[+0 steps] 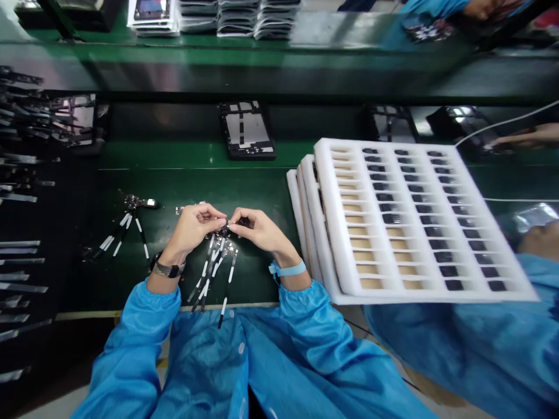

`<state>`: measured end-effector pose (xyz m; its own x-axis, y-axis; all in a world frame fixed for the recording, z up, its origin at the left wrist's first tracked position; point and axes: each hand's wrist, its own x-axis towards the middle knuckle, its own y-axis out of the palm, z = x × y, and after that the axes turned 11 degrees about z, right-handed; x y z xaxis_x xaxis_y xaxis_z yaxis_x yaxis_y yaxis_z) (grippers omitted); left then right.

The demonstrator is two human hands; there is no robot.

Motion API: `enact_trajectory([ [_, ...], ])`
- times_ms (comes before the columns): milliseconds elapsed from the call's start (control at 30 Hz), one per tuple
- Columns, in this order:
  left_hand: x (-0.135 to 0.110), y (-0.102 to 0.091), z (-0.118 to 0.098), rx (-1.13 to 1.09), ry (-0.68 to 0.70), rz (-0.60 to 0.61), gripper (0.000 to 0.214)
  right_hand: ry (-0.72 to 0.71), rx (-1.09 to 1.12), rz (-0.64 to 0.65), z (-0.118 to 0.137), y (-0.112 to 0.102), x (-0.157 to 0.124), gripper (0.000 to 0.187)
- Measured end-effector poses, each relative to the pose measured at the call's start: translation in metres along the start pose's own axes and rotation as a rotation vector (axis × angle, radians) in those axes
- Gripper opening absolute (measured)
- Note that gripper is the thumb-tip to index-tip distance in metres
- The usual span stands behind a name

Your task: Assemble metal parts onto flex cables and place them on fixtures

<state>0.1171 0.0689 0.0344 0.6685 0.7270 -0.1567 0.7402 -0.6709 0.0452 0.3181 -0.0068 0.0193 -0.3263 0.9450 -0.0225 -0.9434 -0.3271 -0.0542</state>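
Note:
My left hand (194, 224) and my right hand (257, 228) meet over the green mat (183, 180), fingertips pinched together on a small dark part (227, 223) between them. Below the hands lies a bunch of thin black flex cables with white tabs (212, 269), fanned toward the table's front edge. A watch sits on my left wrist and a blue strap on my right wrist. Both arms wear blue sleeves.
A second small pile of flex cables (126, 224) lies left of my hands. Stacked white foam trays (406, 224) with several small dark parts stand at the right. A dark frame (247, 131) lies on the belt behind. Another person's blue sleeve (480, 349) is at the right.

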Motion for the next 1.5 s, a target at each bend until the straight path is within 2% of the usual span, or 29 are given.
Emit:
enact_trajectory([
  [233, 0.002, 0.002, 0.000, -0.022, -0.025, 0.006, 0.033, 0.007, 0.029, -0.011, -0.005, -0.001, 0.002, 0.032],
  [400, -0.003, -0.006, -0.004, -0.051, -0.006, 0.019, 0.031, 0.014, 0.137, 0.015, -0.004, 0.001, 0.001, 0.036],
  [567, -0.008, -0.013, -0.008, -0.038, 0.017, -0.043, 0.029, 0.000, 0.188, -0.044, -0.006, 0.008, 0.004, 0.041],
  [800, -0.002, -0.003, -0.016, -0.050, -0.016, -0.132, 0.036, -0.028, 0.075, -0.098, -0.011, 0.004, 0.006, 0.035],
  [1000, 0.001, -0.007, -0.032, 0.017, -0.001, -0.189, 0.036, -0.063, 0.179, -0.123, -0.015, 0.003, 0.007, 0.038],
  [1067, 0.003, -0.011, -0.040, 0.056, 0.026, -0.218, 0.035, -0.070, 0.181, -0.162, -0.018, 0.002, 0.009, 0.033],
  [1167, 0.011, -0.016, -0.058, 0.118, 0.086, -0.244, 0.033, -0.090, 0.169, -0.320, -0.020, -0.001, 0.013, 0.026],
  [1267, 0.032, -0.022, -0.084, 0.237, 0.167, -0.265, 0.029, -0.091, 0.163, -0.451, -0.020, -0.003, 0.015, 0.025],
  [1333, 0.059, -0.029, -0.104, 0.345, 0.227, -0.313, 0.026, -0.084, 0.170, -0.478, -0.020, -0.003, 0.016, 0.027],
  [1500, 0.163, -0.051, -0.145, 0.577, 0.400, -0.445, 0.020, -0.052, 0.183, -0.478, -0.023, -0.001, 0.019, 0.028],
])
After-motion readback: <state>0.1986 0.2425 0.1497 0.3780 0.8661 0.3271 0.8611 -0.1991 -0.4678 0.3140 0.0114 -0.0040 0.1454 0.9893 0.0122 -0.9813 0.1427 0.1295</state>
